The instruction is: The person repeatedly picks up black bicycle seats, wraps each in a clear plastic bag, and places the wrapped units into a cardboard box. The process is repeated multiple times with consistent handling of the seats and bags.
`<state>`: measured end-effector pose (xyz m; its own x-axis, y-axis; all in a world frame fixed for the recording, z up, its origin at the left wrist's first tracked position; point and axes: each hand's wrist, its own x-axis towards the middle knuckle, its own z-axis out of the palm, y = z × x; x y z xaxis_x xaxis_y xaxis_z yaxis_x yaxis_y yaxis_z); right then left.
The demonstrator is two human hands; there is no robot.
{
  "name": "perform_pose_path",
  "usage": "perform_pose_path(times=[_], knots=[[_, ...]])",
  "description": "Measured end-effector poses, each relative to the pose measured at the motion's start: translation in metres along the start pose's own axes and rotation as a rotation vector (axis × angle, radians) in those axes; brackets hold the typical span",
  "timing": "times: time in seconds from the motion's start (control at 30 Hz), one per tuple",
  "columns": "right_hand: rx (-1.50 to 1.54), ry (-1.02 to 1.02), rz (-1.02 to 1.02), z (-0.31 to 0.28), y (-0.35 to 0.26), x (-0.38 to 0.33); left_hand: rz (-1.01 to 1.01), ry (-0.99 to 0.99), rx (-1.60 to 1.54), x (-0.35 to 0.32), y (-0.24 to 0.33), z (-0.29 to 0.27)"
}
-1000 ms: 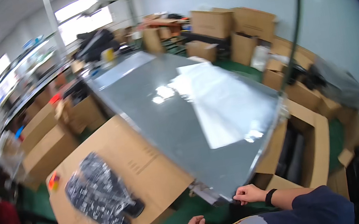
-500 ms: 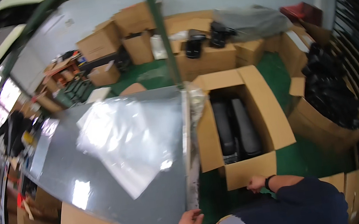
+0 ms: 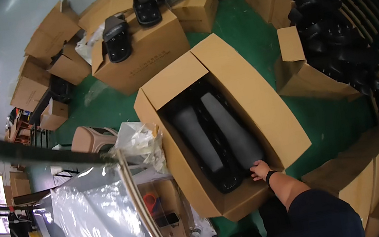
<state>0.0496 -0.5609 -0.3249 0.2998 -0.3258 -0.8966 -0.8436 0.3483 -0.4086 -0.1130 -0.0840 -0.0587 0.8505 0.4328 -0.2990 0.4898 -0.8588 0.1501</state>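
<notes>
My right hand [image 3: 259, 170] reaches over the near edge of an open cardboard box [image 3: 275, 110], its bent fingers slightly apart. It is at the near end of a long black piece with a smooth grey top [image 3: 233, 129]; whether it touches the piece is unclear. Beside that piece, in the same box, rests a second long black piece [image 3: 198, 137] with a similar top. A dark band circles my right wrist. My left hand is out of view.
Plastic sheets [image 3: 97, 222] cover the table on the left. Two black moulded parts [image 3: 116, 38] stand on a closed carton [image 3: 150, 57]. More black parts [image 3: 330, 36] fill an open carton at the right. A beige stool [image 3: 89, 140] stands beyond the table.
My view has swung down and right, bringing the box closer. My right hand has moved from the box's near flap to inside its near end. My left hand has left the view.
</notes>
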Motion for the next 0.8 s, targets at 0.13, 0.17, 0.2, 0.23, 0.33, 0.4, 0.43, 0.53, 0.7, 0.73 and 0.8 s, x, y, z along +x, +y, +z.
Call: perform_pose_path(times=[0.13,0.17,0.2,0.23,0.33,0.4,0.43,0.53,0.7,0.73,0.8], knots=[[0.105,0.094,0.267,-0.003,0.014,0.088,-0.149,-0.051,0.053,0.002,-0.005,0.004],[0.123,0.124,0.311,-0.004,0.021,0.101,-0.15,-0.044,-0.025,0.002,-0.022,0.009],[0.116,0.161,0.369,-0.007,0.026,0.117,-0.162,-0.055,0.052,0.0,-0.026,0.009],[0.142,0.206,0.378,-0.01,0.037,0.135,-0.176,-0.063,0.08,0.0,-0.021,0.004],[0.328,0.211,0.415,-0.014,0.046,0.164,-0.237,-0.051,0.115,0.0,-0.019,0.006],[0.577,0.153,0.4,-0.018,0.06,0.185,-0.246,0.005,0.087,-0.003,-0.047,0.012],[0.705,0.081,0.363,-0.022,0.074,0.194,-0.236,0.004,0.064,-0.001,-0.048,0.011],[0.905,-0.087,0.317,-0.032,0.098,0.195,-0.204,0.004,-0.002,0.005,-0.048,0.011],[1.21,-0.324,0.118,-0.031,0.019,0.105,-0.156,-0.19,0.091,0.007,-0.071,0.022],[1.182,-0.272,0.209,-0.034,0.005,0.095,-0.114,-0.253,0.139,0.007,-0.079,0.023],[1.113,-0.254,0.111,-0.03,-0.012,0.088,0.006,-0.366,0.362,0.009,-0.085,0.02]])
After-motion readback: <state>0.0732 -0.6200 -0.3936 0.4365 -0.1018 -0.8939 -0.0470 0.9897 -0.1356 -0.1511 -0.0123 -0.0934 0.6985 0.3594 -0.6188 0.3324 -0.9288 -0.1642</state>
